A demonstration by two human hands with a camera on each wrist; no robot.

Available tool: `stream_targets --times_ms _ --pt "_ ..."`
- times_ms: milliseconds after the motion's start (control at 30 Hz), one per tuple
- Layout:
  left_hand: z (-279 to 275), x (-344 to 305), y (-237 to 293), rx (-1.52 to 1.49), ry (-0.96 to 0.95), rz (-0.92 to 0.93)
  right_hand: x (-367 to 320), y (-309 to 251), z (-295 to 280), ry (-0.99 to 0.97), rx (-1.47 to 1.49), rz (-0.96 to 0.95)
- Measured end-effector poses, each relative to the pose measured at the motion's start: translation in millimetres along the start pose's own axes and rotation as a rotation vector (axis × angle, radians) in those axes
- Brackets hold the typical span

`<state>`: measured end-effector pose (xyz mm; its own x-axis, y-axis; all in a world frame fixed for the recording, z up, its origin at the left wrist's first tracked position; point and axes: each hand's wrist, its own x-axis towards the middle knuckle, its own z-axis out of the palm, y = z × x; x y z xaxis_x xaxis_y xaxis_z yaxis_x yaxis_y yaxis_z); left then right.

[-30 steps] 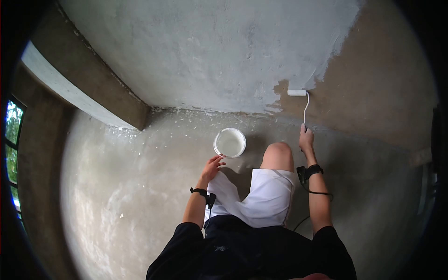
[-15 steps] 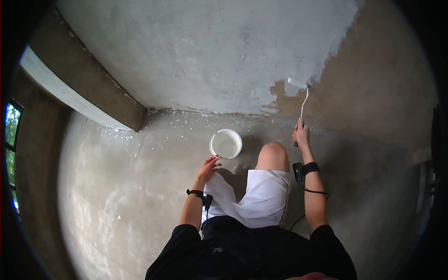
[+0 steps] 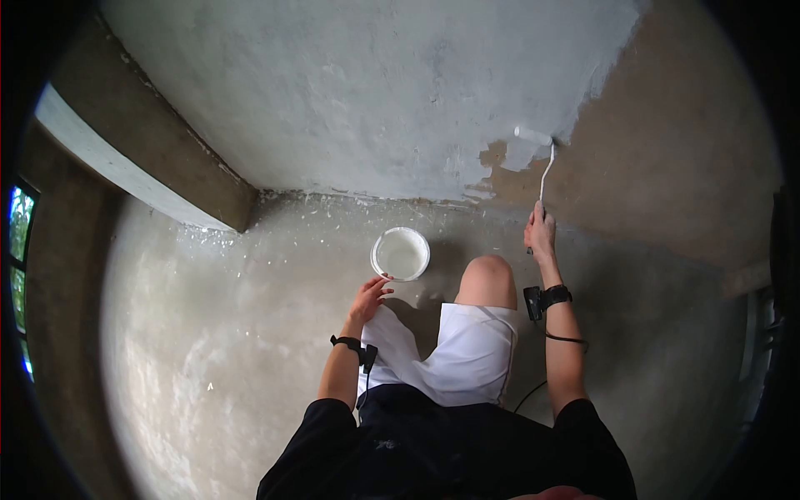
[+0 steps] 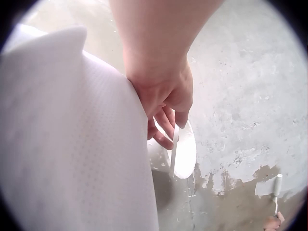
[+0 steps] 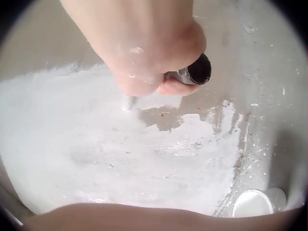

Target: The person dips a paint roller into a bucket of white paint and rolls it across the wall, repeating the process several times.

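My right hand (image 3: 541, 233) grips the dark handle (image 5: 198, 70) of a paint roller. The white roller sleeve (image 3: 532, 135) lies against the wall at the boundary between white paint and bare brown surface, above a small unpainted patch (image 3: 493, 153). On the floor before my knees stands a white bucket (image 3: 374, 252) with pale paint inside. My left hand (image 3: 367, 301) pinches the near rim of the bucket, thumb on one side and fingers on the other in the left wrist view. Most of the handle is hidden by the right hand.
White paint covers the wall's left part (image 3: 358, 100); its right part (image 3: 683, 142) is brown. Paint flecks dot the floor (image 3: 250, 308) along the wall's foot. A brown and white ledge (image 3: 167, 150) juts out at left. My bare knee (image 3: 488, 279) is between the hands.
The roller has moved up the wall with my right hand, leaving fresh white over brown beneath it. The left hand stays at the bucket's rim. The head view has shifted slightly.
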<state>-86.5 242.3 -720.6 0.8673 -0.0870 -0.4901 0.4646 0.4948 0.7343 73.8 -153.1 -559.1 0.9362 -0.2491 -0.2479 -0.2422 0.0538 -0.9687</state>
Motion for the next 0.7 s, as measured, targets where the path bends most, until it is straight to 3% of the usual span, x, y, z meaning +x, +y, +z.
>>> stream_targets --times_ms 67,167,333,400,533,633,700 --pt "0.6 -3.8 2.1 0.007 -0.014 0.008 -4.1 -29.2 2.6 -0.034 0.072 -0.083" --pt "-0.2 -3.8 1.9 0.001 -0.039 0.02 0.0 -28.7 9.3 -0.013 0.045 -0.103" --pt "2.1 -0.6 3.0 0.004 -0.019 0.01 9.4 44.8 22.4 0.037 -0.073 -0.059" --pt "2.0 -0.3 3.3 0.04 0.005 0.0 15.9 77.0 15.6 0.053 -0.264 0.043" --pt "0.0 -0.8 0.8 0.019 -0.01 0.022 36.0 122.6 3.3 -0.029 -0.291 0.1" --pt "1.0 1.7 -0.6 -0.001 -0.01 0.02 40.0 121.6 8.6 0.084 -0.495 0.049" --pt "1.1 1.0 -3.4 -0.03 -0.012 0.027 32.2 116.3 10.2 0.204 -0.724 -0.251"
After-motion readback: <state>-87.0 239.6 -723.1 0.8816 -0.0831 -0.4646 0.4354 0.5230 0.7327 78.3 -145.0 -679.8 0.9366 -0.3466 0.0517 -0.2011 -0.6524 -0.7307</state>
